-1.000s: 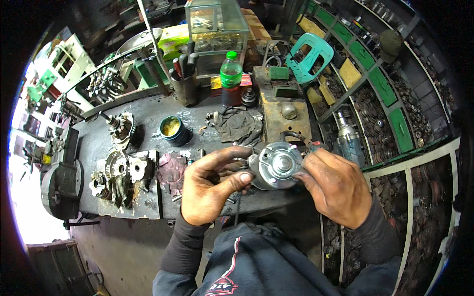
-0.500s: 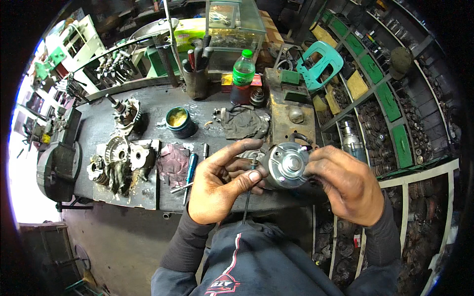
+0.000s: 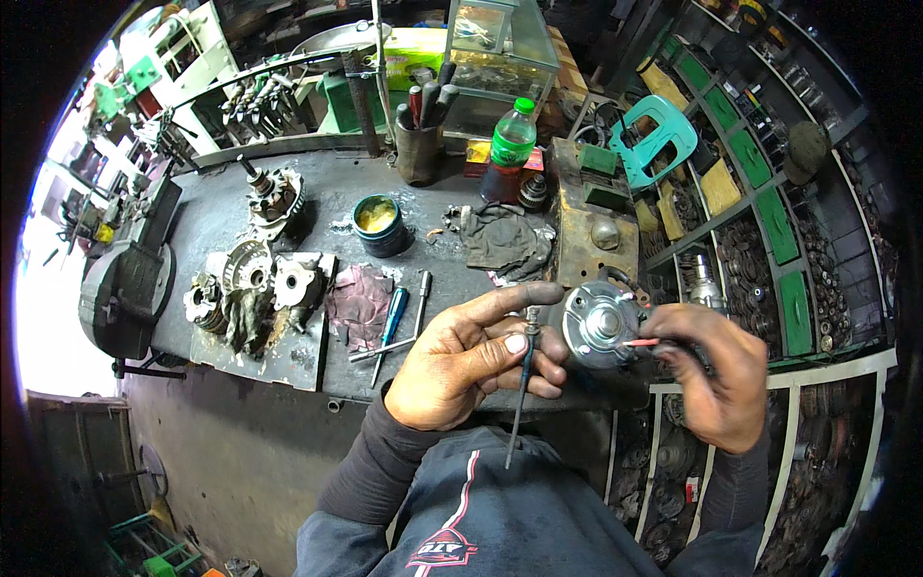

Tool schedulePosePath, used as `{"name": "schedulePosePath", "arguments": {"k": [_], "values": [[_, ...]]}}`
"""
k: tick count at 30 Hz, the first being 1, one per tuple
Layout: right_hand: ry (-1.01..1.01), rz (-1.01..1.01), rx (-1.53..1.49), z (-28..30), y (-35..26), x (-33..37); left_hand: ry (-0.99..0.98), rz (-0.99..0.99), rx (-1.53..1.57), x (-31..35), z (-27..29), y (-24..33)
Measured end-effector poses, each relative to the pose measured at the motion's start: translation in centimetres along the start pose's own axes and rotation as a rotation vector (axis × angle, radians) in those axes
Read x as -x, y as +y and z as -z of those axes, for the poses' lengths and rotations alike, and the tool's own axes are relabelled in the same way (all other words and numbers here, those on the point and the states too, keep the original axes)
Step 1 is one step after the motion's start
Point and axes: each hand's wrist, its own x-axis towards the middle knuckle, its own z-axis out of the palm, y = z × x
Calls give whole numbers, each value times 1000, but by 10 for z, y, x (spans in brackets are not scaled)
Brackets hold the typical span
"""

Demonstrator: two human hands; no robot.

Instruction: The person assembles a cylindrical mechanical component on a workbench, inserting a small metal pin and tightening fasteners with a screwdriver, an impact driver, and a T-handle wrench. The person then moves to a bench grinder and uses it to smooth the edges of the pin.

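Observation:
My left hand (image 3: 461, 358) is closed, pinching a long thin bolt (image 3: 520, 413) between thumb and fingers; its shaft slants down toward my apron. Just right of those fingers is a round silver motor (image 3: 588, 330) with its end cover facing me. My right hand (image 3: 719, 373), partly blurred, is closed on a thin red piece (image 3: 642, 342) whose tip lies over the cover's right side. What kind of piece it is I cannot make out. The motor's far side and what supports it are hidden.
On the bench stand a grease tub (image 3: 379, 236), a bottle (image 3: 511, 154) and a tool holder (image 3: 420, 159). A blue screwdriver (image 3: 392, 322) lies beside a pink rag (image 3: 358, 306). Disassembled parts (image 3: 252, 271) sit left, near a vise (image 3: 120, 298). Part-filled shelves (image 3: 755, 240) rise at right.
A red piece now shows in my right hand at the cover, where none was visible before. My left hand has moved right and shows more of the bolt. The view has shifted.

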Motion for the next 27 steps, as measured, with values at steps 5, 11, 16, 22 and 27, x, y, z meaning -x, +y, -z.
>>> {"name": "schedulePosePath", "arguments": {"k": [5,11,16,22,27], "values": [[455,96,-254,23,-18,-6,77,-33,-75,-1,-1,-3],[567,45,-467,33,-18,-46,99,-132,-237,-7,-17,6],[261,-202,-854,-24,-5,-34,69,-210,-204,-7,-31,15],[139,-251,-900,-48,-24,-29,80,-204,-233,-2,-39,17],[22,-218,-649,-44,-36,-25,85,-170,-233,7,-42,24]]}}
